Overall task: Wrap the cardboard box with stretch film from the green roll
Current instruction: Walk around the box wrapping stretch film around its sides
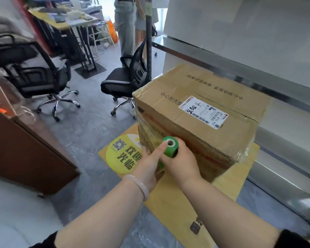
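Note:
A large cardboard box (202,111) with a white shipping label stands on a flattened sheet of cardboard (174,199) on the floor. Clear stretch film clings around its near sides. The green roll (170,147) stands upright against the box's near lower corner. My right hand (180,162) grips the roll around its body. My left hand (149,164) lies alongside with its thumb stretched up to the roll's top rim; its fingers reach under the roll and are mostly hidden.
Two black office chairs (125,81) (36,68) stand on the grey floor to the left. A brown cabinet (25,149) is at near left. A person's legs (125,29) stand behind a black pole (148,36). A metal-framed wall (258,56) runs along the right.

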